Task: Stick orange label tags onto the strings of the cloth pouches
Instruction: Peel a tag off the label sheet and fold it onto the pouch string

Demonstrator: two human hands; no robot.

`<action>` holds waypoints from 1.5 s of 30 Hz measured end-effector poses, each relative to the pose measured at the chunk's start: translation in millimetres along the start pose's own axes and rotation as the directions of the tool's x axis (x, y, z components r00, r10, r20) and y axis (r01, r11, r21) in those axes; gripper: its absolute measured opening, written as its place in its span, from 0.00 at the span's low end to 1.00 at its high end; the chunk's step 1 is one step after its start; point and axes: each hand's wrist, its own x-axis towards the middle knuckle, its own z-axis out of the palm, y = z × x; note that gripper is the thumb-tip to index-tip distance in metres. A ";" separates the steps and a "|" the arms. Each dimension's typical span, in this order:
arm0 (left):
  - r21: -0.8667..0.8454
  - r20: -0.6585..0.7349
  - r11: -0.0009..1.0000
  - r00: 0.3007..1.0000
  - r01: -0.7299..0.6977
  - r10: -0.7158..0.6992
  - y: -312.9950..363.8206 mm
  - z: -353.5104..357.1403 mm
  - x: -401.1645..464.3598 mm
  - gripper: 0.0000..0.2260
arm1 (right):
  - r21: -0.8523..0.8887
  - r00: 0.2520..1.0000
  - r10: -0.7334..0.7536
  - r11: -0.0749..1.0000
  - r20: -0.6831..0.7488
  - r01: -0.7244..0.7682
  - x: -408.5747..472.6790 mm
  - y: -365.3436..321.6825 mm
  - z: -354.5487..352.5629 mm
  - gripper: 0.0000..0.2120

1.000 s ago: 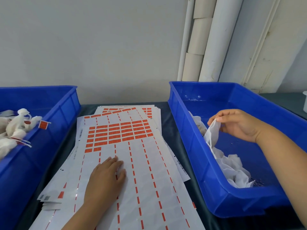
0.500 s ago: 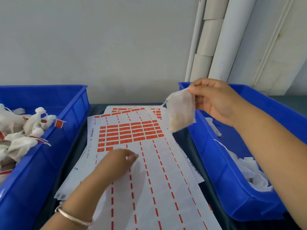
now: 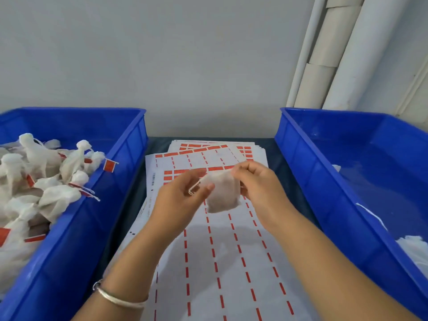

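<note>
Head view, looking down at a dark desk (image 3: 139, 193) set against a pale wall. Both hands are raised together over the middle of the desk, holding one small cloth pouch (image 3: 222, 193) between them. The right hand (image 3: 257, 184) pinches the pouch's top edge with its fingertips. The left hand (image 3: 183, 195) has its fingers curled, pinching the pouch's white string (image 3: 196, 184), which loops out from the pouch's upper left corner.

Half a second ago the right hand alone held the pouch up, just clear of the right bin, while the left hand hovered low over the sheets. Now the pouch has come to the centre and the left hand has risen to take the string. That suggests the string is being drawn out ready for a tag; none is on it yet.

Beneath the hands lie label sheets (image 3: 217, 262), with the remaining orange labels (image 3: 215, 168) towards the desk's far edge. At the left edge, a blue bin (image 3: 129, 144) holds tagged pouches (image 3: 46, 181). At the right edge, another blue bin (image 3: 324, 181) holds untagged pouches (image 3: 412, 249).
</note>
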 end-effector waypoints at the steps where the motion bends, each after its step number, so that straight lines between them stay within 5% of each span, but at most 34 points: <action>1: 0.037 -0.011 0.999 1.000 0.009 -0.009 -4.7 2.2 1.4 0.22 | 0.001 1.000 0.010 1.000 0.002 -0.010 1.2 7.0 1.4 0.08; 8: 0.020 -0.089 0.997 0.994 0.071 -0.069 -31.0 17.5 2.8 0.08 | 0.075 0.996 0.085 0.994 -0.026 -0.083 14.6 47.1 9.6 0.08; 14: 0.222 -0.133 0.974 0.989 -0.039 0.070 -39.8 11.9 1.7 0.17 | 0.098 0.998 -0.004 0.995 -0.063 0.010 8.3 65.4 9.4 0.08; 18: 0.348 -0.080 0.914 0.965 -0.207 0.249 -35.8 16.2 -4.6 0.14 | -0.129 0.977 -0.210 0.970 -0.023 0.206 -0.2 61.9 8.3 0.07; 21: 0.390 -0.088 0.861 0.917 -0.327 0.389 -32.1 22.4 -9.8 0.08 | -0.414 0.872 -0.476 0.774 0.119 0.479 -4.5 62.0 14.9 0.15; 27: 0.415 -0.112 0.819 0.871 -0.397 0.479 -32.3 23.1 -13.2 0.08 | -0.474 0.775 -0.628 0.664 0.068 0.579 -5.9 62.4 20.9 0.19; 35: 0.298 -0.237 0.911 0.902 -0.285 0.360 -32.5 19.0 -10.3 0.06 | -0.243 0.911 -0.408 0.880 0.053 0.408 -11.3 55.5 20.8 0.02; 45: 0.264 -0.404 0.954 0.881 -0.145 0.246 -35.6 15.0 -7.1 0.05 | -0.283 0.948 -0.257 0.910 0.190 0.303 -11.2 58.6 20.0 0.08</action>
